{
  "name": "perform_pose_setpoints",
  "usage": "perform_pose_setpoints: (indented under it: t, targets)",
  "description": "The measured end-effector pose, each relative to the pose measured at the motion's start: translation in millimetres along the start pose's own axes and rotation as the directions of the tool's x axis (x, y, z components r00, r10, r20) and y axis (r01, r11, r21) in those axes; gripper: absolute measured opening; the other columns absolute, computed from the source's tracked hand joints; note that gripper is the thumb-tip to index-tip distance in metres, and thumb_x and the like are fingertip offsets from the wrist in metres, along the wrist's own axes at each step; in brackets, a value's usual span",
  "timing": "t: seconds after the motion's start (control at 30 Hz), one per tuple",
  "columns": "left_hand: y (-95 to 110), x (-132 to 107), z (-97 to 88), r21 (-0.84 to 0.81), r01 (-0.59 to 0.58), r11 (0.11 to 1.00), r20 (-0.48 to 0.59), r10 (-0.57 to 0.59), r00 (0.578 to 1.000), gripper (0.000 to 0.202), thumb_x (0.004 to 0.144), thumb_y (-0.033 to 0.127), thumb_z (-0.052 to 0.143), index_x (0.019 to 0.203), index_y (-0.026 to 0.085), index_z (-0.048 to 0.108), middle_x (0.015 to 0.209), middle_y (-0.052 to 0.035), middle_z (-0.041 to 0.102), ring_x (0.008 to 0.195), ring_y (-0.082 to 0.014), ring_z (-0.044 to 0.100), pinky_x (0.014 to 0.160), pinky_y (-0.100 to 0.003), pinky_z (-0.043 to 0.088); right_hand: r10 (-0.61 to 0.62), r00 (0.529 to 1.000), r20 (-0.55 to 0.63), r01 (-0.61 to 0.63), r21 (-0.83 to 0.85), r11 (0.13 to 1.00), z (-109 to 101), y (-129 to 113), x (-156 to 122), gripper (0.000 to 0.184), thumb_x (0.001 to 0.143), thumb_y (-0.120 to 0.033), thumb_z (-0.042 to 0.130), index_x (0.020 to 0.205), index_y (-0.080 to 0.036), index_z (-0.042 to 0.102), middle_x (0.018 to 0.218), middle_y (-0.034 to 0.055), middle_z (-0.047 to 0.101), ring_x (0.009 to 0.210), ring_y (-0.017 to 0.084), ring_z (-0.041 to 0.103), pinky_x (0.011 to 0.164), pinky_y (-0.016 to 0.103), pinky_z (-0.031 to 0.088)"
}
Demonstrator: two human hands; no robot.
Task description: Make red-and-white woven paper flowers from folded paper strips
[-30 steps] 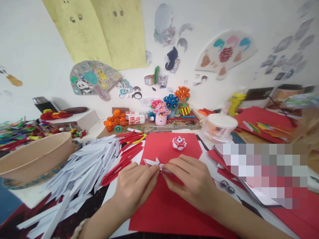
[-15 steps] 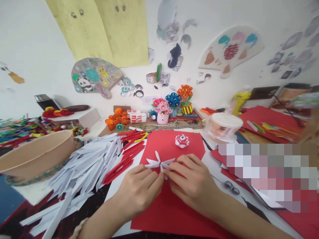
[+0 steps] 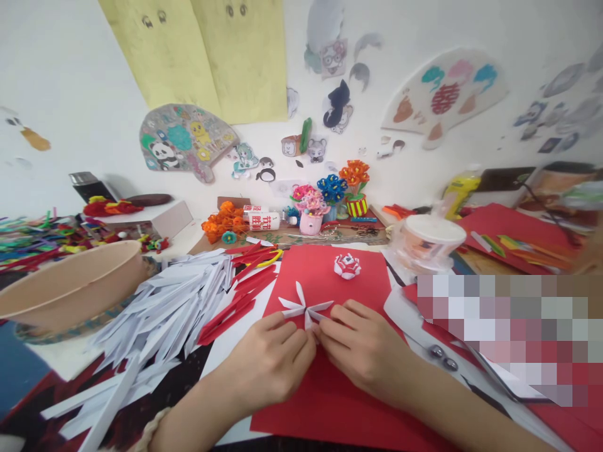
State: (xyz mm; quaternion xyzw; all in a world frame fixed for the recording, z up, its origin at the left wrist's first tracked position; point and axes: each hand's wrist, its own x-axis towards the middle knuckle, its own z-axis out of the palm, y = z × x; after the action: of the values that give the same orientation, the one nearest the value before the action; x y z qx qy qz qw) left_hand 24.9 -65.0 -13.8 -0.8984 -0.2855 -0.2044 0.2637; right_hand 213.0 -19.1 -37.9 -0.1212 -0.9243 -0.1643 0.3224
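A white folded paper star [image 3: 301,304] with several pointed arms lies on a red paper sheet [image 3: 330,395] in front of me. My left hand [image 3: 271,361] and my right hand [image 3: 365,348] meet at the star's near side, fingers pinched together on its lower arms. Farther back on the same sheet sits a small red-and-white folded paper flower [image 3: 347,265]. A heap of white paper strips [image 3: 164,307] spreads to the left, with red paper strips [image 3: 238,295] beside it.
A tan bowl [image 3: 66,282] stands at the left, coloured pipe cleaners [image 3: 32,235] behind it. A white lidded tub [image 3: 426,242] sits at the right. Small paper flower pots [image 3: 330,201] and a glue bottle [image 3: 264,220] line the back wall. More red paper [image 3: 509,229] lies far right.
More of the star's arms show past my fingers than a second ago. Both hands have drawn slightly toward me, still pinched at its centre. The view has shifted a little.
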Motion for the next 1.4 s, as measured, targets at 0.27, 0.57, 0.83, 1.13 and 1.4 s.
perform_pose_setpoints:
  t: [0.27,0.57,0.83,1.13,1.4]
  targets:
    - [-0.9,-2.4,3.6,-0.078,0.113,0.99,0.012,-0.113,0.994,0.027,0.092,0.009,0.041,0.073,0.015,0.059,0.054,0.0023,0.054,0.047,-0.0116,0.049,0.05,-0.028,0.032,0.092,0.995,-0.036,-0.088,0.094,0.992,-3.4,2.0,3.0,0.029,0.093,-0.007,0.043,0.077,-0.013,0.066,0.073,0.0053,0.066,0.069,0.018,0.051,0.064,0.033,0.038]
    - [-6.5,-2.6,0.9,-0.123,0.245,0.962,0.074,-0.237,0.969,0.017,0.094,0.017,0.045,0.09,0.016,0.062,0.073,-0.0016,0.067,0.065,-0.0141,0.062,0.057,-0.028,0.038,0.327,0.945,0.008,-0.31,0.337,0.889,0.4,8.2,-0.3,0.018,0.093,-0.013,0.05,0.089,-0.016,0.067,0.088,0.0066,0.069,0.079,0.02,0.056,0.071,0.033,0.044]
    - [-6.3,-6.0,6.6,-0.155,0.301,0.941,0.004,-0.304,0.953,0.022,0.096,0.015,0.039,0.09,0.016,0.06,0.075,-0.0034,0.068,0.066,-0.0149,0.06,0.059,-0.028,0.038,0.346,0.938,0.022,-0.338,0.275,0.9,2.5,8.7,-0.4,0.015,0.092,-0.016,0.051,0.098,-0.017,0.065,0.093,0.0072,0.068,0.082,0.02,0.057,0.074,0.035,0.045]
    - [-4.7,-0.7,6.2,-0.211,0.398,0.893,0.013,-0.405,0.914,0.015,0.095,0.018,0.045,0.095,0.019,0.059,0.085,-0.0016,0.068,0.073,-0.0155,0.056,0.063,-0.029,0.037,0.368,0.929,-0.041,-0.336,0.326,0.884,-1.5,9.6,3.5,0.016,0.092,-0.009,0.048,0.087,-0.015,0.062,0.082,0.0061,0.064,0.076,0.019,0.052,0.071,0.033,0.041]
    - [-1.6,14.0,1.5,-0.32,0.551,0.771,0.03,-0.573,0.819,0.016,0.094,0.017,0.043,0.085,0.019,0.056,0.088,-0.0023,0.064,0.081,-0.018,0.05,0.072,-0.033,0.035,0.46,0.887,-0.035,-0.406,0.413,0.815,-7.9,15.3,18.5,0.019,0.087,-0.006,0.046,0.075,-0.018,0.057,0.075,0.0041,0.06,0.072,0.018,0.048,0.067,0.032,0.037]
